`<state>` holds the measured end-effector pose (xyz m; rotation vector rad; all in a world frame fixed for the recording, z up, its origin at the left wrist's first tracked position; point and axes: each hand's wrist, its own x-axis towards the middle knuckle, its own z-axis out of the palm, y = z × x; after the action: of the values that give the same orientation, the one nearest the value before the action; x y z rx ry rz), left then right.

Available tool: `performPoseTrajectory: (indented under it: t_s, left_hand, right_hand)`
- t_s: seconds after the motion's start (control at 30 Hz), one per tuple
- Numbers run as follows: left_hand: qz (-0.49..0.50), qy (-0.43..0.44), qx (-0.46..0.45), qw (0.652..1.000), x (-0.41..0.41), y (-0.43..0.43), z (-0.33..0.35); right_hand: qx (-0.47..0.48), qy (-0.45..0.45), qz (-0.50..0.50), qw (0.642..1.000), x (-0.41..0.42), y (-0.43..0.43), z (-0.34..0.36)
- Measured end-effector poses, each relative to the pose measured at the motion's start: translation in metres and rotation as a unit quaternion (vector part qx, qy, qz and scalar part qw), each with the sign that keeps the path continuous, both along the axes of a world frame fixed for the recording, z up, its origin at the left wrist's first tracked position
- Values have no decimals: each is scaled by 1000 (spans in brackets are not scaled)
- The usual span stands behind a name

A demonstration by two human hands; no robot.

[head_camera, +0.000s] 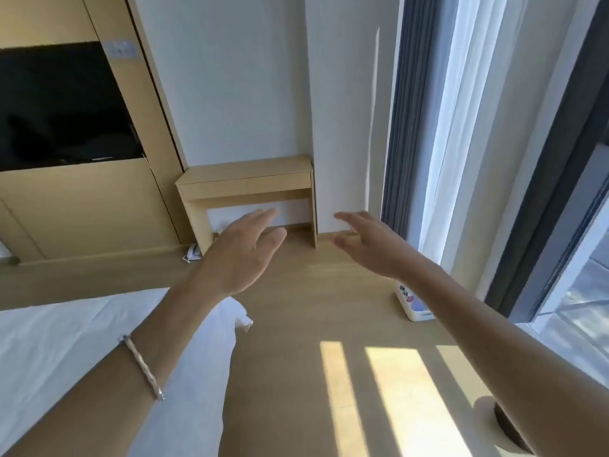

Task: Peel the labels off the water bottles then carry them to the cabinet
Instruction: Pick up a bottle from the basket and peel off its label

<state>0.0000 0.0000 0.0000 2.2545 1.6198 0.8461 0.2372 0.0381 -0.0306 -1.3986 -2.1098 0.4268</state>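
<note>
Both of my hands are stretched out in front of me above the wooden floor, and both hold nothing. My left hand (pixel 242 250) has straight, relaxed fingers and a silver bracelet on its wrist. My right hand (pixel 370 244) is open too, fingers spread toward the wall. A low light-wood cabinet table (pixel 245 179) stands against the white wall straight ahead, beyond both hands. No water bottle shows in this view.
A white bed (pixel 66 341) fills the lower left. A wooden wall panel with a dark screen (pixel 59 103) is at the left. A white box of small items (pixel 413 303) lies on the floor by the curtains (pixel 415 127) and window (pixel 580 258). A white object (pixel 191 253) lies by the cabinet's leg.
</note>
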Motion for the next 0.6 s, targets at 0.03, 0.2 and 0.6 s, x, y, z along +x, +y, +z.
performPoseTrajectory:
  t_s: [0.03, 0.2, 0.6]
  left_hand:
    - [4, 14, -5, 1000, 2, 10, -2]
    - [41, 11, -27, 999, -5, 67, -9]
    - [32, -11, -24, 999, -17, 235, -27]
  right_hand:
    - [-7, 0, 4, 1000, -1, 11, -2]
    - [-29, -32, 25, 999, -5, 71, -9]
    - [-34, -76, 28, 996, -25, 224, -12]
